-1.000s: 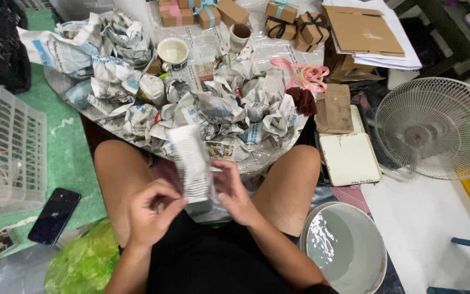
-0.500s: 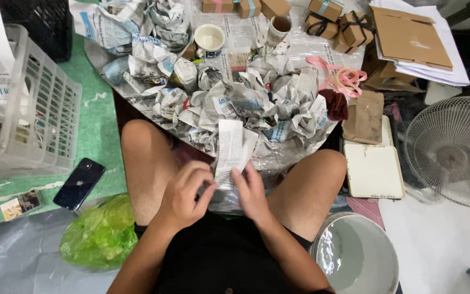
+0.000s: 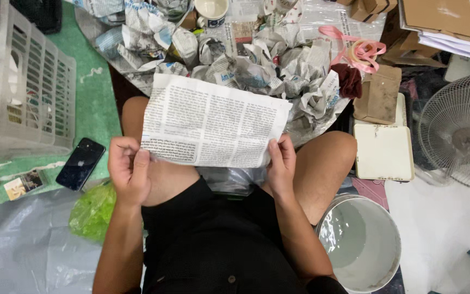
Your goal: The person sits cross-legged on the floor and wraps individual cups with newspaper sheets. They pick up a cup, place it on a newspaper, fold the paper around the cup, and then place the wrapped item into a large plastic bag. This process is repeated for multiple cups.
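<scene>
obs: left hand (image 3: 129, 170) and right hand (image 3: 282, 163) each closed in a pinch grip on the lower corners of a rectangular sheet of printed newspaper (image 3: 213, 121), creased down the middle, held flat and spread over the bare knees.

sheet edges: bottom edge runs grip to grip; top edge lies free, just short of the heap of crumpled newspaper bundles (image 3: 257, 60) beyond the grips. left and right edges hang free, touching nothing.

left of the left grip: dark phone with a glossy back (image 3: 81, 163) on the green mat (image 3: 93, 103), near but apart; beyond it a white slatted plastic basket (image 3: 33, 92). below that grip, a crumpled green plastic bag (image 3: 93, 209).

right of the right grip: flat white rectangular pad with a stained rim (image 3: 383, 152), past the knee; a white plastic bucket lined with clear film (image 3: 363, 242) just beside the right forearm; a white wire-guard fan (image 3: 461, 133) well apart.

open room: between the two grips, over the lap; floor at far right below the fan.
</scene>
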